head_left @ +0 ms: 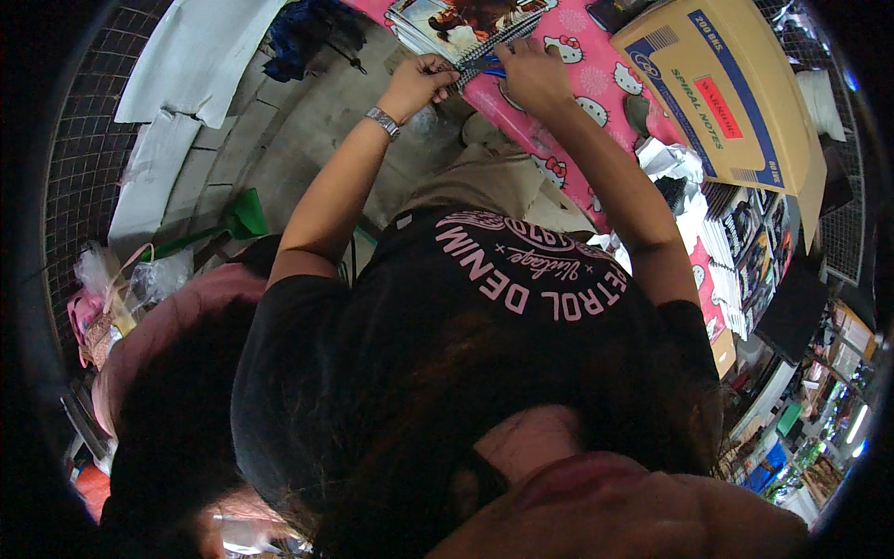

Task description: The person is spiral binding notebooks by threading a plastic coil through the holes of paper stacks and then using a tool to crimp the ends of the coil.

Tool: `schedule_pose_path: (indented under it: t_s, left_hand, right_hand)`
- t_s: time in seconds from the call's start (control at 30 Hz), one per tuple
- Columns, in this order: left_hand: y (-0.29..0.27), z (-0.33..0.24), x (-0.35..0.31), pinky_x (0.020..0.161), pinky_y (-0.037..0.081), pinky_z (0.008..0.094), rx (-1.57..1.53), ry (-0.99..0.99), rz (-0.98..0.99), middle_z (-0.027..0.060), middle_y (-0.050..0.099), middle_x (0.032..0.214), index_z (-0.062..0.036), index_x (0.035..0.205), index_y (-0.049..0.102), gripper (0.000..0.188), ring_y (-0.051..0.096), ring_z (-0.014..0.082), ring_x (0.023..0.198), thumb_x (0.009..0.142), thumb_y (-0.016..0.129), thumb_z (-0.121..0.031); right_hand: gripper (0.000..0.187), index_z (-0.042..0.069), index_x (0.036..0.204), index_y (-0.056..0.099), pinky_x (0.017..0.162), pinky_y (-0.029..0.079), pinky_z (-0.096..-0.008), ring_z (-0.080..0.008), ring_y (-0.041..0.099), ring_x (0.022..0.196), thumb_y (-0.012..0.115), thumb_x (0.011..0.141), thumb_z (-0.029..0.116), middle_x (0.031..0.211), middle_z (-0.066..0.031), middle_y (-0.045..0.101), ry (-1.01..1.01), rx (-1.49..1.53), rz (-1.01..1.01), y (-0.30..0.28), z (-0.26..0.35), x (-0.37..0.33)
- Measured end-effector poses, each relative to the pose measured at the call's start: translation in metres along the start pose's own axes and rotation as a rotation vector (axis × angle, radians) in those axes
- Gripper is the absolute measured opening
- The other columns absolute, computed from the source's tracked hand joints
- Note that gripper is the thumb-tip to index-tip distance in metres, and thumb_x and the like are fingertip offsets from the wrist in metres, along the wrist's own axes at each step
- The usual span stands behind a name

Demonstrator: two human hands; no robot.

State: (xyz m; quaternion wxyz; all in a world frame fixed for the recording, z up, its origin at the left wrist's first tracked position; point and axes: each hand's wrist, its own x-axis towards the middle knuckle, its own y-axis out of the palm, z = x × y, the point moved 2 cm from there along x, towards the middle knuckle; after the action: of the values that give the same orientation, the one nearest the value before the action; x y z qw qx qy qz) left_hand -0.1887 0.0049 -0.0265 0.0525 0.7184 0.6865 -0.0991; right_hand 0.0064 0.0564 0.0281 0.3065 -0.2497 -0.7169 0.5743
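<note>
A stack of spiral notebooks (456, 26) with picture covers lies at the table's far edge, a dark wire coil along the near side of the top one. My left hand (416, 86), a metal watch on its wrist, pinches the lower left end of that coil between thumb and fingers. In my right hand (537, 76) is a pair of blue-handled pliers (492, 68). Its dark jaws meet the coil close to my left fingertips. Small parts of the jaws are hidden by the fingers.
A pink patterned cloth (582, 79) covers the table. On the right stand a large cardboard box (717, 93) and stacked notebooks (750, 247) beside crumpled white paper (672, 163). Another person in a pink top (177, 317) is close at my left, near a green dustpan (246, 216).
</note>
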Motion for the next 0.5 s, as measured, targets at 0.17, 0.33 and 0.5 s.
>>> schedule_pose_path:
  t_s: [0.17, 0.33, 0.5]
  left_hand:
    - [-0.005, 0.004, 0.002, 0.054, 0.043, 0.0229, 0.018, -0.012, 0.02, 0.0013, 0.062, 0.074, -0.0015, 0.092, 0.064, 0.014, 0.057, 0.0089, 0.058, 0.085, 0.067, -0.013]
    - [-0.003, 0.001, -0.001, 0.052, 0.045, 0.0224, -0.118, -0.071, -0.009, 0.0015, 0.062, 0.073, -0.0014, 0.09, 0.064, 0.015, 0.058, 0.0086, 0.058, 0.082, 0.069, -0.012]
    - [0.001, 0.007, 0.005, 0.055, 0.043, 0.0219, -0.001, -0.044, 0.032, 0.0001, 0.062, 0.076, -0.0021, 0.094, 0.064, 0.017, 0.056, 0.0078, 0.058, 0.083, 0.069, -0.014]
  right_hand:
    - [0.036, 0.012, 0.111, 0.057, 0.077, 0.052, -0.0449, -0.029, 0.062, 0.098, 0.065, 0.077, 0.022, 0.099, -0.0112, 0.063, 0.132, 0.176, 0.348, 0.006, 0.0, 0.007]
    - [0.039, 0.011, 0.112, 0.056, 0.08, 0.051, -0.0451, -0.0286, 0.061, 0.099, 0.066, 0.076, 0.024, 0.099, -0.0109, 0.063, 0.046, 0.054, 0.079, 0.015, -0.009, -0.008]
    - [0.043, 0.012, 0.113, 0.056, 0.085, 0.048, -0.045, -0.0274, 0.06, 0.102, 0.069, 0.075, 0.028, 0.102, -0.0104, 0.061, 0.019, -0.005, 0.013, 0.016, -0.003, -0.003]
